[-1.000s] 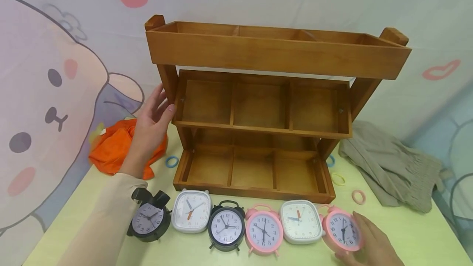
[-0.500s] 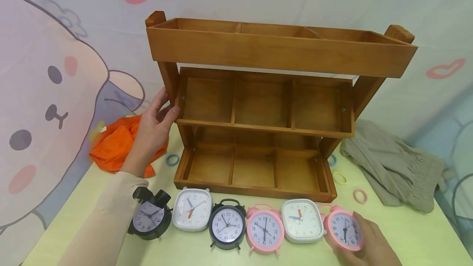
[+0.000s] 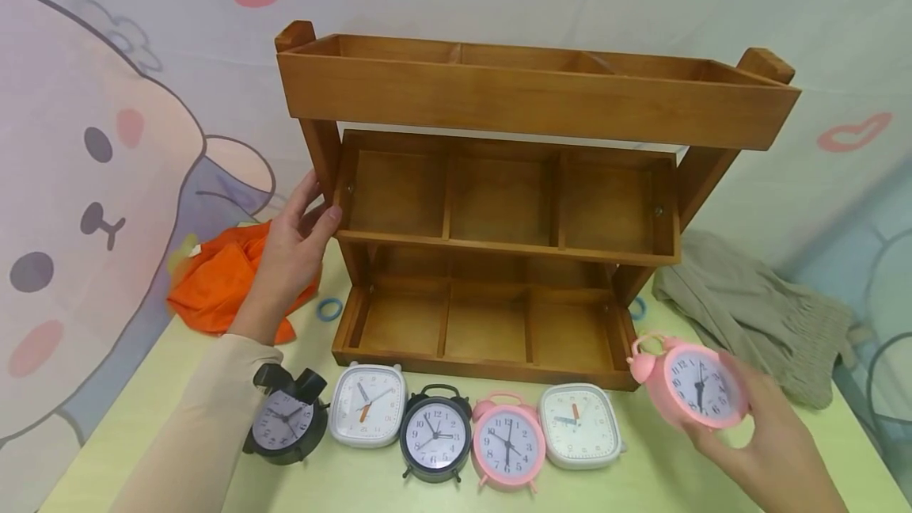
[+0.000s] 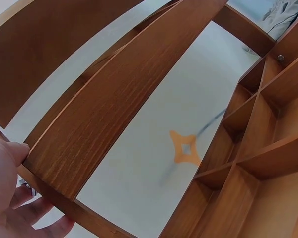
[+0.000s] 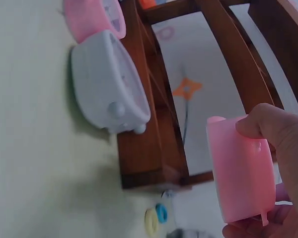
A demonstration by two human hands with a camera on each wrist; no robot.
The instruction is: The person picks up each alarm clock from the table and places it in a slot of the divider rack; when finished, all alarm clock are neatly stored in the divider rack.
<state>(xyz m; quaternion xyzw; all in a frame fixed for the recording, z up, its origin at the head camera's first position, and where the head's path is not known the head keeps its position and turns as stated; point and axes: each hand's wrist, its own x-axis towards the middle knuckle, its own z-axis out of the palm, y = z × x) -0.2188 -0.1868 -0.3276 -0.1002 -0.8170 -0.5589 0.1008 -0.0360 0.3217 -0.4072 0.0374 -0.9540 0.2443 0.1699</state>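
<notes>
In the head view my right hand [image 3: 773,426] holds a pink twin-bell alarm clock [image 3: 701,386] above the table, to the right of the wooden shelf's foot. Thumb and fingers grip the clock's round body, whose side [image 5: 241,168] shows in the right wrist view. My left hand [image 3: 292,252] grips the left side of the three-tier wooden shelf [image 3: 527,113] at its middle tier. In the left wrist view, the thumb lies on the tier's edge [image 4: 54,171], with the fingers reaching round the side post. The compartments of the two lower tiers are bare.
Along the shelf's front stand a black alarm clock [image 3: 285,422], a white square clock [image 3: 368,410], another black one [image 3: 436,435], a second pink one [image 3: 509,446] and another white one [image 3: 580,426]. Orange cloth [image 3: 221,275] lies left, grey-green cloth [image 3: 748,307] right, with small rings nearby.
My right hand has lifted the pink alarm clock off the table from the row's right end, moving it up and to the right. My left hand keeps its grip on the shelf.
</notes>
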